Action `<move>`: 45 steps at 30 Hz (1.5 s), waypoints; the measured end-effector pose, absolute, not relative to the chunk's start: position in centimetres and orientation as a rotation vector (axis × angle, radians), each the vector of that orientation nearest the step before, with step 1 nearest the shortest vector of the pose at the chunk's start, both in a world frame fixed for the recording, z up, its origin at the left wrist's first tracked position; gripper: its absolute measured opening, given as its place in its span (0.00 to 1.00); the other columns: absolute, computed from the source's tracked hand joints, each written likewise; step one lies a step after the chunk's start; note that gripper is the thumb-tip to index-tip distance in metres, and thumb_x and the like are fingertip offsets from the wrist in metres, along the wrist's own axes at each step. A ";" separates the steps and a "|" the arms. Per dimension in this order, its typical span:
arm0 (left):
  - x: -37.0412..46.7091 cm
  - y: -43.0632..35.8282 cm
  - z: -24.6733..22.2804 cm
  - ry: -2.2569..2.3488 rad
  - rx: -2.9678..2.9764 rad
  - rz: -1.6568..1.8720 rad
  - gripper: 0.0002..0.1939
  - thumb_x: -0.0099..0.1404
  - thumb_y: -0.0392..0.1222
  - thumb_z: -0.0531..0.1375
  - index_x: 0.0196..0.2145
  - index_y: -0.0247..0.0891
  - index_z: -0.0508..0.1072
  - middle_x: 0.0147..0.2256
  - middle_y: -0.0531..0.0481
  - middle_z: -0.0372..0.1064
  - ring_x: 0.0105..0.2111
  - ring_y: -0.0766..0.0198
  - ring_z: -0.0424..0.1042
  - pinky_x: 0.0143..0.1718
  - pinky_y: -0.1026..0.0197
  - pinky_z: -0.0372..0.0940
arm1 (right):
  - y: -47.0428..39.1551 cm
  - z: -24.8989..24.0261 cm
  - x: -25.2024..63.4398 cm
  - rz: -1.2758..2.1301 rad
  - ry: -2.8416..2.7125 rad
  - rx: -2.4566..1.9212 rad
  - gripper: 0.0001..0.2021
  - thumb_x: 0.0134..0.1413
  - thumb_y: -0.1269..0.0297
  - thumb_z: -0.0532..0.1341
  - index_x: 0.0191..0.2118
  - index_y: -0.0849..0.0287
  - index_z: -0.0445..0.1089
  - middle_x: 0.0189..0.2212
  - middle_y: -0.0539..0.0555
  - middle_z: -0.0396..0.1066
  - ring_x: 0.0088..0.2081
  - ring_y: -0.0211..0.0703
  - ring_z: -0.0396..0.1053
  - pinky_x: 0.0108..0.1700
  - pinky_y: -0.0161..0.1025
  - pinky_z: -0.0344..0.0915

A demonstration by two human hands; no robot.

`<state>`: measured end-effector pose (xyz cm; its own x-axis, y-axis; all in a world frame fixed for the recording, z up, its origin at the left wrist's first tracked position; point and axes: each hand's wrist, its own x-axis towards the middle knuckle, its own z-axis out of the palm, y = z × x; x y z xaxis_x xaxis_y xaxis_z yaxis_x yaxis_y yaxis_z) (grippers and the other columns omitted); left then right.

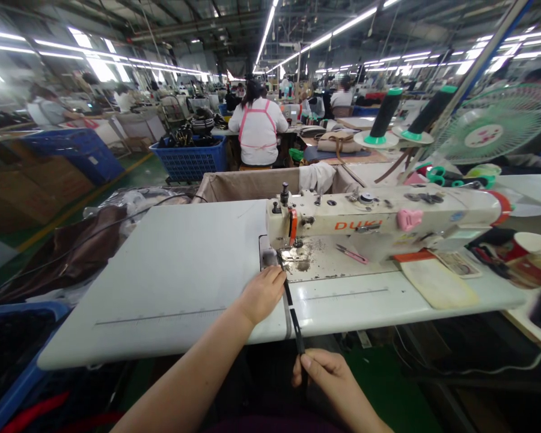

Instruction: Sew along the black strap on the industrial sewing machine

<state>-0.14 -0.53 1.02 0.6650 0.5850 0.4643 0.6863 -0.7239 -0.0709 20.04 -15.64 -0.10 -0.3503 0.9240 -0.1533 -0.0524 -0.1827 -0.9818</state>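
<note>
A narrow black strap (297, 329) runs from the needle area of the sewing machine (333, 216) down past the table's front edge. My left hand (265, 293) lies at the machine bed just in front of the presser foot, its fingers bent together on the strap's far end. Below the edge, my right hand (329, 376) pinches the near part of the strap between thumb and fingers. Between the two hands the strap looks drawn fairly straight. How the strap sits under the presser foot is hidden by my left fingers.
Pink-handled snips (351, 254) lie on the machine bed, and a pale cloth pad (435, 281) rests farther right. Thread cones (386, 117) and a green fan (491, 126) stand behind. A co-worker (258, 129) sits ahead, beside a blue basket (192, 157).
</note>
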 end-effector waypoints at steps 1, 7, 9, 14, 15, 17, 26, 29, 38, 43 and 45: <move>-0.1 -0.5 1.0 -1.035 -2.646 -0.607 0.08 0.73 0.34 0.55 0.46 0.35 0.72 0.51 0.36 0.72 0.52 0.53 0.75 0.60 0.48 0.70 | -15.7 -0.1 20.1 1.638 -1.312 -1.081 0.29 0.64 0.37 0.61 0.29 0.60 0.78 0.26 0.56 0.76 0.30 0.43 0.68 0.37 0.39 0.61; -0.2 -0.6 1.0 -1.056 -2.664 -0.601 0.07 0.73 0.34 0.56 0.46 0.36 0.72 0.52 0.37 0.72 0.53 0.52 0.74 0.61 0.48 0.69 | -15.9 -0.5 20.2 1.639 -1.317 -1.067 0.28 0.64 0.37 0.61 0.29 0.60 0.79 0.26 0.56 0.76 0.32 0.45 0.70 0.39 0.40 0.63; -0.2 -0.6 1.0 -1.059 -2.668 -0.599 0.07 0.73 0.34 0.56 0.46 0.36 0.72 0.52 0.37 0.72 0.53 0.52 0.74 0.61 0.48 0.70 | -15.9 -0.5 20.3 1.639 -1.311 -1.062 0.28 0.64 0.38 0.61 0.29 0.60 0.79 0.26 0.55 0.75 0.32 0.45 0.70 0.39 0.39 0.63; -0.1 -0.6 1.2 -1.037 -2.662 -0.605 0.06 0.73 0.34 0.55 0.44 0.36 0.72 0.50 0.37 0.73 0.51 0.53 0.75 0.58 0.48 0.71 | -15.8 -0.3 20.4 1.629 -1.329 -1.083 0.28 0.64 0.37 0.61 0.29 0.60 0.79 0.27 0.55 0.75 0.32 0.45 0.70 0.38 0.40 0.62; -0.1 -0.6 1.2 -1.025 -2.661 -0.605 0.06 0.73 0.34 0.55 0.44 0.35 0.72 0.50 0.37 0.73 0.50 0.53 0.75 0.59 0.48 0.71 | -15.7 -0.3 20.4 1.630 -1.329 -1.087 0.28 0.63 0.37 0.62 0.30 0.60 0.79 0.27 0.55 0.76 0.32 0.45 0.70 0.38 0.40 0.62; -0.1 -0.5 1.2 -1.011 -2.658 -0.604 0.07 0.74 0.34 0.55 0.44 0.35 0.72 0.50 0.37 0.73 0.51 0.53 0.75 0.59 0.48 0.71 | -15.7 -0.4 20.4 1.633 -1.318 -1.088 0.28 0.63 0.37 0.62 0.30 0.60 0.79 0.26 0.55 0.76 0.32 0.45 0.70 0.38 0.40 0.62; 0.0 -0.3 0.8 -1.097 -2.659 -0.621 0.11 0.73 0.35 0.55 0.51 0.33 0.71 0.55 0.34 0.72 0.57 0.50 0.73 0.62 0.47 0.69 | -15.7 -0.6 20.2 1.651 -1.293 -1.078 0.27 0.62 0.38 0.63 0.30 0.60 0.79 0.26 0.55 0.75 0.32 0.45 0.70 0.39 0.40 0.64; 0.1 -0.2 0.6 -1.183 -2.681 -0.638 0.17 0.72 0.35 0.55 0.57 0.32 0.68 0.59 0.32 0.69 0.61 0.49 0.70 0.66 0.45 0.66 | -15.7 -0.5 20.2 1.654 -1.292 -1.078 0.27 0.62 0.39 0.63 0.29 0.60 0.79 0.26 0.55 0.75 0.32 0.46 0.71 0.40 0.41 0.65; 0.1 0.0 0.6 -1.226 -2.684 -0.613 0.19 0.71 0.36 0.56 0.59 0.31 0.66 0.61 0.33 0.67 0.62 0.48 0.69 0.67 0.45 0.64 | -15.7 -0.4 20.1 1.655 -1.289 -1.077 0.27 0.62 0.38 0.63 0.29 0.59 0.78 0.26 0.55 0.74 0.32 0.47 0.70 0.41 0.42 0.66; 0.0 0.1 0.3 -1.194 -2.648 -0.601 0.16 0.73 0.36 0.55 0.57 0.33 0.68 0.59 0.34 0.69 0.60 0.49 0.71 0.64 0.45 0.67 | -15.6 -0.6 20.2 1.654 -1.304 -1.039 0.26 0.63 0.39 0.63 0.29 0.59 0.77 0.26 0.54 0.74 0.32 0.45 0.69 0.40 0.40 0.64; -0.1 0.0 0.2 -1.126 -2.644 -0.600 0.14 0.74 0.36 0.54 0.55 0.33 0.69 0.56 0.35 0.71 0.58 0.50 0.73 0.63 0.47 0.68 | -15.6 -0.7 20.3 1.635 -1.340 -1.027 0.26 0.63 0.39 0.63 0.28 0.59 0.76 0.27 0.54 0.73 0.32 0.44 0.68 0.40 0.40 0.63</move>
<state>-0.11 0.01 0.24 0.6263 0.6416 0.4428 0.7251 -0.6880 -0.0288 20.28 -15.57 -0.70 -0.3779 0.9191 -0.1116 -0.0707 -0.1488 -0.9863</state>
